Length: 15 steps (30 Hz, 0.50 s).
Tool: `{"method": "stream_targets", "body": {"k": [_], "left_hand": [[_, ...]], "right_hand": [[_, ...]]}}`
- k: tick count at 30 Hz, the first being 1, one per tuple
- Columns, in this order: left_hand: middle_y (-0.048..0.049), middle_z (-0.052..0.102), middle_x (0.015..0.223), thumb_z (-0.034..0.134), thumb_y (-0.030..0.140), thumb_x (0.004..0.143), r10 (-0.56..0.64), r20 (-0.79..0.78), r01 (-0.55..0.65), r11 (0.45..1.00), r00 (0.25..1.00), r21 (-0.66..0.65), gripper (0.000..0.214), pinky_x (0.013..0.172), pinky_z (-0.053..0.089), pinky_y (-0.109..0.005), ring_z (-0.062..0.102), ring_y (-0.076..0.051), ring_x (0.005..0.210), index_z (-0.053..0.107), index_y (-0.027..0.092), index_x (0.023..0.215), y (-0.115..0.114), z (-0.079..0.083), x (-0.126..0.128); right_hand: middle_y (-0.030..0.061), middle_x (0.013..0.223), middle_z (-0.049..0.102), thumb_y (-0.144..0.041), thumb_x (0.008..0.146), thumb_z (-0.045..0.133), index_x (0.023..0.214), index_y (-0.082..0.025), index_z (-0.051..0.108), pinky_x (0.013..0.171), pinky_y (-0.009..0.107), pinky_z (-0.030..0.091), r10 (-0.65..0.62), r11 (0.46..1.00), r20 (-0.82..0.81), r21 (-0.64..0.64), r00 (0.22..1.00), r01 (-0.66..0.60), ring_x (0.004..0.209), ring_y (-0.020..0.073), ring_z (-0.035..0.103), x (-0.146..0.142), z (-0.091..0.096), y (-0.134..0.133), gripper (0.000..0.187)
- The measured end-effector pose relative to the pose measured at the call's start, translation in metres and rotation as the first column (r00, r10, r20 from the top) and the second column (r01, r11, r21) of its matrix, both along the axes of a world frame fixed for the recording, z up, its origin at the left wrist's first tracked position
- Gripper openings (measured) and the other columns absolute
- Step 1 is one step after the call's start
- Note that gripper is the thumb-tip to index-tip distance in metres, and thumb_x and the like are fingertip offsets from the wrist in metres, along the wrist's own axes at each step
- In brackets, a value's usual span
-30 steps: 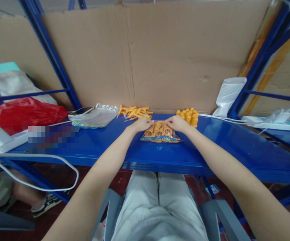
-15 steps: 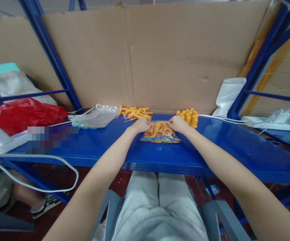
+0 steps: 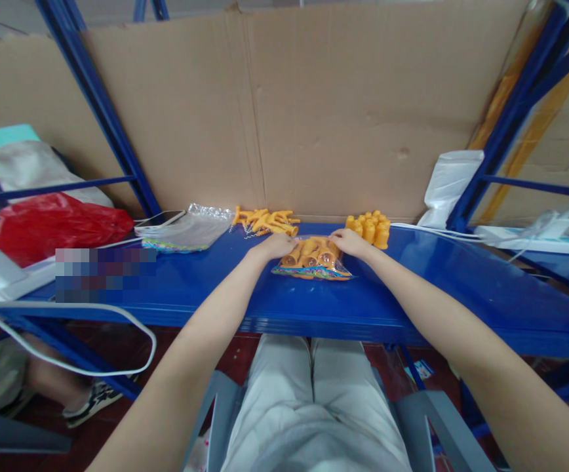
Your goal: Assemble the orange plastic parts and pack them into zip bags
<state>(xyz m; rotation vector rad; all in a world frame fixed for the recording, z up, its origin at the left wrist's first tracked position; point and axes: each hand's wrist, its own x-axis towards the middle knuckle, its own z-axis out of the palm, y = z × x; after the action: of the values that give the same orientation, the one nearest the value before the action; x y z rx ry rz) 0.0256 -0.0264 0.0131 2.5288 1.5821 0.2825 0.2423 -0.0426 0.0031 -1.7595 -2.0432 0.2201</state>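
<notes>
A clear plastic bag [image 3: 313,272] with a colourful printed strip lies on the blue table, holding several orange plastic pieces with round open ends. My left hand [image 3: 280,246] pinches its far left corner. At the far right corner, my right hand [image 3: 348,241] has its fingers closed on the same bag. Just behind the right hand stands a cluster of orange bottle-shaped pieces [image 3: 370,228]. Beyond my left hand lies a heap of orange branching pieces [image 3: 267,221], with thin metal spirals among them.
Flat clear bags [image 3: 200,229] are stacked to the left beside a phone [image 3: 161,219]. A red plastic bag [image 3: 53,226] and a white cable [image 3: 137,328] are at the far left. Cardboard [image 3: 338,111] walls off the back. Another person's leg and shoe [image 3: 95,400] show below left.
The filled bag has shifted slightly left and tilted a little, its orange pieces moving with it. Both hands keep their places at its far corners.
</notes>
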Motion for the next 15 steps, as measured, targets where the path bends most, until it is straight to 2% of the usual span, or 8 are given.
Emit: {"method": "stream_targets", "body": {"k": [4, 7, 10, 13, 15], "left_hand": [[-0.0142, 0.058, 0.138, 0.022, 0.039, 0.098, -0.041, 0.061, 0.044, 0.998, 0.997, -0.043, 0.056, 0.107, 0.037, -0.031, 0.052, -0.024, 0.131, 0.064, 0.012, 0.122, 0.003, -0.003, -0.003], [-0.0134, 0.056, 0.140, 0.019, 0.044, 0.099, -0.069, 0.129, 0.083, 0.991, 0.989, -0.109, 0.060, 0.106, 0.038, -0.029, 0.052, -0.022, 0.131, 0.062, 0.013, 0.127, 0.006, -0.007, -0.005], [-0.0143, 0.053, 0.142, 0.020, 0.049, 0.098, -0.073, 0.194, 0.097, 0.988, 0.978, -0.121, 0.062, 0.106, 0.037, -0.028, 0.051, -0.022, 0.132, 0.061, 0.012, 0.128, 0.008, -0.010, -0.005], [-0.0166, 0.051, 0.143, 0.021, 0.052, 0.098, -0.074, 0.238, 0.104, 0.988, 0.968, -0.114, 0.066, 0.109, 0.035, -0.030, 0.048, -0.023, 0.135, 0.059, 0.009, 0.130, 0.008, -0.013, -0.003], [-0.0165, 0.052, 0.143, 0.021, 0.052, 0.098, -0.076, 0.278, 0.112, 0.987, 0.957, -0.116, 0.066, 0.110, 0.035, -0.032, 0.049, -0.024, 0.134, 0.058, 0.009, 0.131, 0.008, -0.015, -0.002]], "right_hand": [[0.0165, 0.108, 0.073, -0.030, 0.093, 0.048, 0.104, -0.007, 0.074, 0.085, 0.032, 0.054, 0.025, 0.999, -0.118, -0.031, 0.993, -0.029, 0.100, 0.0272, 0.069, 0.003, -0.001, 0.000, 0.037], [0.0184, 0.086, 0.075, -0.044, 0.095, 0.043, 0.092, -0.008, 0.074, 0.070, 0.038, 0.057, 0.046, 0.992, -0.178, -0.110, 0.983, -0.066, 0.080, 0.0286, 0.072, 0.004, -0.001, -0.003, 0.048], [0.0200, 0.072, 0.072, -0.060, 0.094, 0.039, 0.082, -0.011, 0.072, 0.065, 0.041, 0.057, 0.066, 0.977, -0.220, -0.185, 0.973, -0.108, 0.067, 0.0282, 0.070, 0.004, 0.002, -0.007, 0.061], [0.0195, 0.080, 0.074, -0.066, 0.092, 0.039, 0.084, -0.013, 0.071, 0.069, 0.041, 0.056, 0.025, 0.958, -0.285, -0.268, 0.958, -0.104, 0.070, 0.0266, 0.070, 0.002, 0.007, -0.011, 0.062], [0.0179, 0.093, 0.075, -0.057, 0.095, 0.043, 0.091, -0.013, 0.070, 0.074, 0.039, 0.057, -0.012, 0.926, -0.398, -0.350, 0.917, -0.140, 0.076, 0.0246, 0.071, 0.000, 0.009, -0.014, 0.052]]}}
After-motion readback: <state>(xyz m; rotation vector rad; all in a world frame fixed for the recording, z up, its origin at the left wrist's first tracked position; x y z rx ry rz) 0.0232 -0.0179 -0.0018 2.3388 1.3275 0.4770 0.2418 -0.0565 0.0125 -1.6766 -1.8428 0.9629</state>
